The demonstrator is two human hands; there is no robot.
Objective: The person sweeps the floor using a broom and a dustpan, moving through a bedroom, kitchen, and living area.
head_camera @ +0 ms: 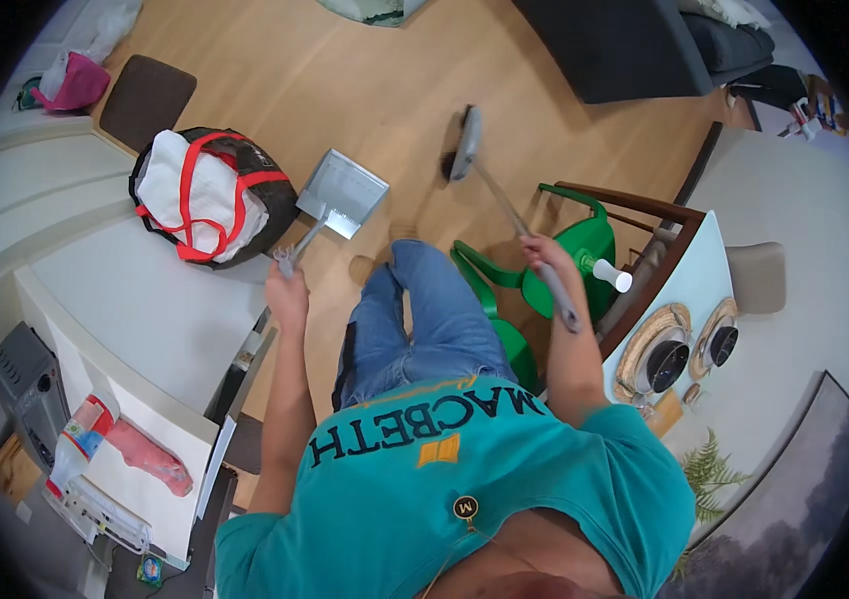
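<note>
My left hand (288,293) is closed around the upper end of the grey handle of a dustpan (346,193), whose pan rests on the wooden floor beside a large bag. In my right hand (549,258) is the long grey handle of a broom (467,144). The broom head, with dark bristles, is on the floor ahead of me, to the right of the dustpan and apart from it. The handle's end sticks out behind my right hand, over the forearm. Whether any debris lies between broom and pan cannot be told.
A dark bag with red straps (286,180) stands at the left. Green chairs (597,243) are close on the right, by a dining table (709,281) with plates and bowls. A dark sofa (619,52) is ahead right, a brown mat (147,101) ahead left.
</note>
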